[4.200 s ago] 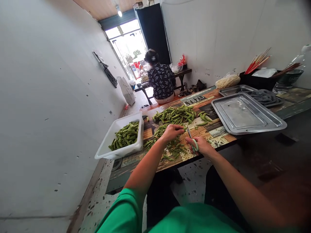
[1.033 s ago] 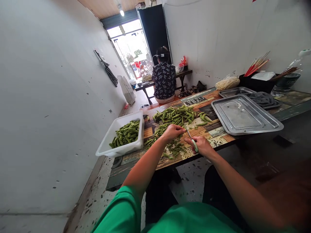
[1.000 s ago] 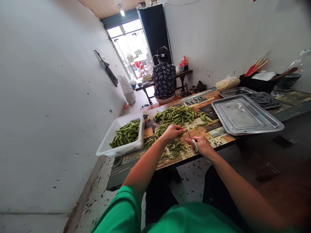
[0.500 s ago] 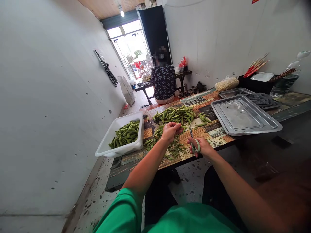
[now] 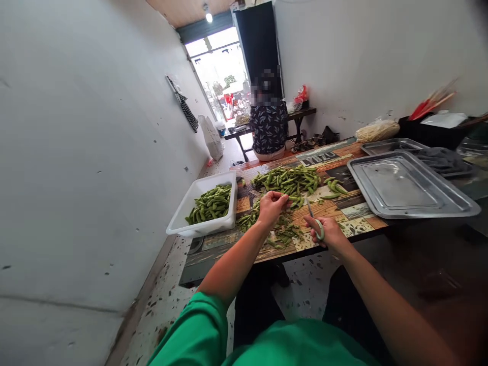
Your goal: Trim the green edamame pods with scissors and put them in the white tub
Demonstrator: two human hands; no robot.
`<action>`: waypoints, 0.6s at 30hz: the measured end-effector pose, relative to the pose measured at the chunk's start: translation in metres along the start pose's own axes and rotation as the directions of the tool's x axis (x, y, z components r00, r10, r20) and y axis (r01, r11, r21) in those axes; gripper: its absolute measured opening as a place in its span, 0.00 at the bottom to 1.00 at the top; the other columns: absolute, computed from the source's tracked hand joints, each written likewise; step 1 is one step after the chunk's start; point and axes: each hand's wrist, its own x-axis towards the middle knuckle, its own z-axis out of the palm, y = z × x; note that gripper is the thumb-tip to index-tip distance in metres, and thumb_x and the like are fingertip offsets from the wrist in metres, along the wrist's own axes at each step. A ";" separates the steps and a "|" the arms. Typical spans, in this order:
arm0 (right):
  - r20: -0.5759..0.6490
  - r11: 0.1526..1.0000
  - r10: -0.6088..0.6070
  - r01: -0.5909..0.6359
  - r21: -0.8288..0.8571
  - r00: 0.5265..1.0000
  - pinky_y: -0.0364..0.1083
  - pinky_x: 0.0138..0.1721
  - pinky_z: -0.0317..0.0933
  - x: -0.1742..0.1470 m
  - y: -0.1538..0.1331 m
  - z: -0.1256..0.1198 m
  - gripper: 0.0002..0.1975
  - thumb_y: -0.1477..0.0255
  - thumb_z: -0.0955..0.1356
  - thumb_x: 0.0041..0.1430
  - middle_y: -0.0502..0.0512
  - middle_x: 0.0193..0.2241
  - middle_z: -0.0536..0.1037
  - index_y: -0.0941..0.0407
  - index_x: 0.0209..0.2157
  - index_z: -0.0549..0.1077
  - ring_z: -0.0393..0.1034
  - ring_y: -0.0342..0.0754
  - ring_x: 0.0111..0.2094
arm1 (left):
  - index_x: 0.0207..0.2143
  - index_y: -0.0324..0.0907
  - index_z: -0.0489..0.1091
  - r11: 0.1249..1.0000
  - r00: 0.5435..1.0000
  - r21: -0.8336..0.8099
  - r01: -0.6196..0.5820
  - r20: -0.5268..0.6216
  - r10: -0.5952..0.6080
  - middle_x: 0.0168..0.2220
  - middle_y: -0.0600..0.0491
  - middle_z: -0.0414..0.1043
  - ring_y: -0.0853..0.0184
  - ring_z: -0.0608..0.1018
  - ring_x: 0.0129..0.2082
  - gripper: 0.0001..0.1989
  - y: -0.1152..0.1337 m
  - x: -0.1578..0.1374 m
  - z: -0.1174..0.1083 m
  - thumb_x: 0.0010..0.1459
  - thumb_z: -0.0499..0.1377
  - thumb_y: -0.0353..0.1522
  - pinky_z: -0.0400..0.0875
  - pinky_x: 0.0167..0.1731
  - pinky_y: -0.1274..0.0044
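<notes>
A second ago the left fingertips were meeting the scissor tips; now the left hand (image 5: 272, 207) and the scissors (image 5: 319, 230) are standing slightly apart, with an edamame pod (image 5: 294, 199) showing beyond the fingers. The view is also turning leftward, so the table (image 5: 326, 209) and everything on it are appearing farther right.

The left hand is pinching the pod between thumb and forefinger, its other fingers curling inward. The right hand (image 5: 330, 233) is closing around the pale green handles, and the blades are pointing up and away toward the pod; whether they are parting or lying together is too small to tell. Both hands are hovering over the tabletop, the left above scattered trimmings (image 5: 286, 234).

The main heap of pods (image 5: 287, 179) is lying just beyond the left hand, with a small cluster of pods (image 5: 334, 188) to its right. The white plastic tub (image 5: 208, 229), holding more pods, is sitting at the left, overhanging the table's end. A strip of bare wood is running between the scissors and the steel tray (image 5: 400, 190), whose near corner is reaching close to the front edge. The right hand is staying near that same edge.
</notes>
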 end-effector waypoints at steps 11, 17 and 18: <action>0.107 1.000 0.024 -0.025 0.008 0.994 0.37 0.09 0.50 0.014 0.011 -0.007 0.21 0.54 0.72 0.45 0.47 0.14 0.69 0.58 0.28 0.70 0.63 0.41 0.14 | 0.42 0.42 0.70 0.139 0.922 0.986 0.090 -0.135 0.362 0.48 0.44 0.71 0.56 0.68 0.52 0.14 0.055 0.060 -0.185 0.56 0.53 0.36 0.57 0.53 0.63; 0.086 0.998 0.056 -0.058 0.025 0.995 0.37 0.08 0.50 0.013 0.009 -0.007 0.20 0.55 0.72 0.44 0.48 0.14 0.69 0.58 0.28 0.70 0.64 0.41 0.14 | 0.43 0.46 0.70 0.102 0.994 0.993 -0.060 0.049 0.100 0.49 0.49 0.71 0.61 0.71 0.48 0.17 0.042 0.058 -0.204 0.50 0.58 0.36 0.64 0.47 0.73; 0.085 0.998 0.056 -0.058 0.025 0.995 0.37 0.08 0.50 0.012 0.009 -0.006 0.21 0.55 0.72 0.44 0.48 0.14 0.69 0.58 0.28 0.70 0.64 0.40 0.14 | 0.42 0.46 0.71 0.082 0.992 0.991 -0.104 0.096 0.087 0.47 0.49 0.71 0.61 0.72 0.47 0.16 0.044 0.052 -0.206 0.49 0.59 0.35 0.64 0.47 0.74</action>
